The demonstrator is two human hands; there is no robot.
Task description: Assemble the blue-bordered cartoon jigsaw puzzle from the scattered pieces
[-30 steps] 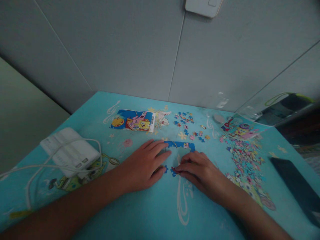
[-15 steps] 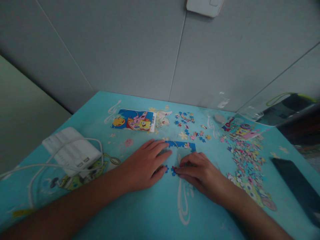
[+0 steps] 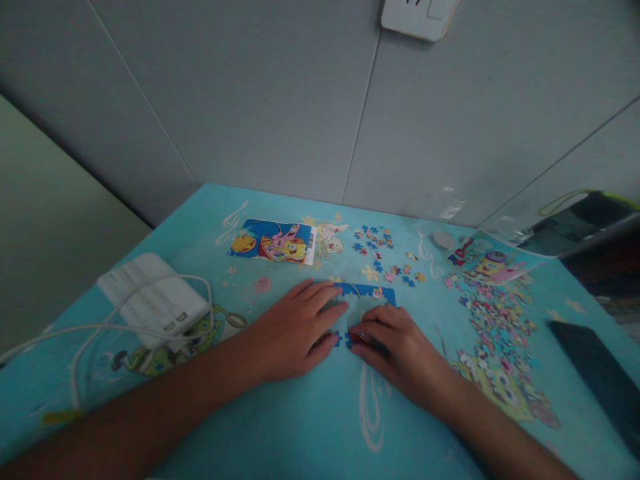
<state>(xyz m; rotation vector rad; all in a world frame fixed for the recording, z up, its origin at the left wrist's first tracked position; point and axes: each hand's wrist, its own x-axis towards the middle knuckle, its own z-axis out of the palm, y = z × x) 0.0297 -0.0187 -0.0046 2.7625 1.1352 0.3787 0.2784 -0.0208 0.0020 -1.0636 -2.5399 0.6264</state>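
Observation:
My left hand [image 3: 301, 328] lies with its fingers spread over the left part of a partly joined blue puzzle border [image 3: 367, 290]. Under its thumb and forefinger a bit of puzzle shows, with a blue piece [image 3: 338, 339] at its right end. My right hand [image 3: 393, 340] is just to the right, its fingers closed on a small blue and dark red puzzle piece [image 3: 350, 339]. That piece is very near the blue one by my left thumb; whether they touch I cannot tell.
A picture card [image 3: 275, 241] and loose pieces [image 3: 373, 238] lie behind my hands. At the right are a pile of pieces [image 3: 500, 327], another picture sheet [image 3: 487, 260] and a dark flat object [image 3: 595, 373]. A white power bank [image 3: 153, 297] with a cable sits left.
My right hand has brought its piece slightly left, closer to the blue piece by my left thumb. My left hand stays in place. The whole view has shifted a little.

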